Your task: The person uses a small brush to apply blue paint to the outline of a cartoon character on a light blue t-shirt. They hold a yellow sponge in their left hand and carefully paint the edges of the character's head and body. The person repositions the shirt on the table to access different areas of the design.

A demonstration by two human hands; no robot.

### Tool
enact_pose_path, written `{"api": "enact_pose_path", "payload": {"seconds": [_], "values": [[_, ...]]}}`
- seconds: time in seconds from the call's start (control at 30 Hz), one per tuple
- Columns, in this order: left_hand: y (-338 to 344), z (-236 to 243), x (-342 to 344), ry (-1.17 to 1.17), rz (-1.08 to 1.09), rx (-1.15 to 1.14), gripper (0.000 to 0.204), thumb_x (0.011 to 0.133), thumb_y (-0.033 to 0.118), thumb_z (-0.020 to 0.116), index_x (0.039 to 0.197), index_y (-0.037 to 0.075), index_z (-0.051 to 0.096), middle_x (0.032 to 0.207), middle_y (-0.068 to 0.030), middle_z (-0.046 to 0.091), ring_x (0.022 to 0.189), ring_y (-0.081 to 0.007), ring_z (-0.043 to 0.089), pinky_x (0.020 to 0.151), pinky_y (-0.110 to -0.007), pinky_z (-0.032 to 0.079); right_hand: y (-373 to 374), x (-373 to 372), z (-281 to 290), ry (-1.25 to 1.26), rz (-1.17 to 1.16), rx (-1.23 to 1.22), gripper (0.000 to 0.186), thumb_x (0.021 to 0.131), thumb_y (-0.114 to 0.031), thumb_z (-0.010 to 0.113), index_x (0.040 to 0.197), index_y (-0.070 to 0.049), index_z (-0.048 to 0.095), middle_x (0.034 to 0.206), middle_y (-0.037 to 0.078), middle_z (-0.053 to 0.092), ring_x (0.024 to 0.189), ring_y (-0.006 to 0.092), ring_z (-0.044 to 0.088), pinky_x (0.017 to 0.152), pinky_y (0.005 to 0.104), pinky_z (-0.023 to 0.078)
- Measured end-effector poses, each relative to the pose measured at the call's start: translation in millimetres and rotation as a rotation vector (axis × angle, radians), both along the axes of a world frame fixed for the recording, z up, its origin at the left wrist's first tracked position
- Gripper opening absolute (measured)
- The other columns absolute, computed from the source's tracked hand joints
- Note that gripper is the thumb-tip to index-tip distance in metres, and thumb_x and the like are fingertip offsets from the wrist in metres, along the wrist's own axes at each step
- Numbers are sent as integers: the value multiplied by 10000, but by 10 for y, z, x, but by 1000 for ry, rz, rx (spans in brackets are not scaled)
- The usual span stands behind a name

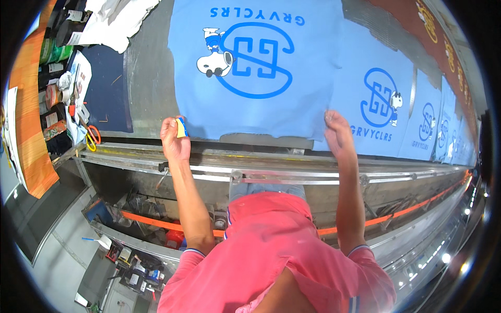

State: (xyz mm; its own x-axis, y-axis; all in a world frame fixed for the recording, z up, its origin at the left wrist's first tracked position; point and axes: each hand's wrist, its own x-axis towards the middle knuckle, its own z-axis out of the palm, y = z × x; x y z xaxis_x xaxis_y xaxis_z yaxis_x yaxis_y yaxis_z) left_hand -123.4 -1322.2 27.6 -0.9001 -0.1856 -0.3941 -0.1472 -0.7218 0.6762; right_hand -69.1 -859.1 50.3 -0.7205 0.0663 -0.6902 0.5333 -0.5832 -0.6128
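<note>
A light-blue fabric panel lies in front of me on the dark table, with a darker blue logo and a cartoon dog printed on it. At its near left corner, my left hand is closed, with a small yellow piece with a blue edge between thumb and fingers. Whether those fingers also grip the cloth is hidden. My right hand is at the panel's near right edge, thumb and fingers pinched together on the cloth.
More printed light-blue panels run along the table to the right, with brown printed pieces behind. White cloth, a navy piece and scissors lie left, near a wooden board. A metal rail borders the near edge.
</note>
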Motion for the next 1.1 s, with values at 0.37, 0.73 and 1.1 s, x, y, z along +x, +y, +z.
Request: {"api": "enact_pose_path", "payload": {"seconds": [0.37, 0.73, 1.1], "values": [[10, 243, 236, -107, -59, -176, 100, 861, 85, 699, 858, 43, 609, 909, -83, 618, 819, -159, 578, 744, -281, 467, 122, 234, 362, -29, 194, 346, 284, 953, -193, 511, 1083, 47, 592, 1054, 91, 620, 986, 184, 557, 902, 324, 419], [55, 555, 339, -233, 135, -150, 121, 881, 129, 682, 922, 47, 603, 1058, -149, 665, 1097, -256, 569, 1041, -405, 373, -288, -718, 495, 417, 28, 1204, 180, 985, -100, 475, 1078, 11, 582, 1244, 148, 618, 1162, 227, 571, 995, 349, 415], [-855, 996, -1039, 111, -37, 53, 170, 911, 256, 639, 851, 127, 546, 755, 30, 453, 1024, -204, 469, 1095, -553, 250, -3213, -1878, -620, 845, 653, 771, 232, 954, -64, 463, 1185, -69, 483, 1305, 176, 519, 1247, 354, 443, 1044, 449, 383]]}}
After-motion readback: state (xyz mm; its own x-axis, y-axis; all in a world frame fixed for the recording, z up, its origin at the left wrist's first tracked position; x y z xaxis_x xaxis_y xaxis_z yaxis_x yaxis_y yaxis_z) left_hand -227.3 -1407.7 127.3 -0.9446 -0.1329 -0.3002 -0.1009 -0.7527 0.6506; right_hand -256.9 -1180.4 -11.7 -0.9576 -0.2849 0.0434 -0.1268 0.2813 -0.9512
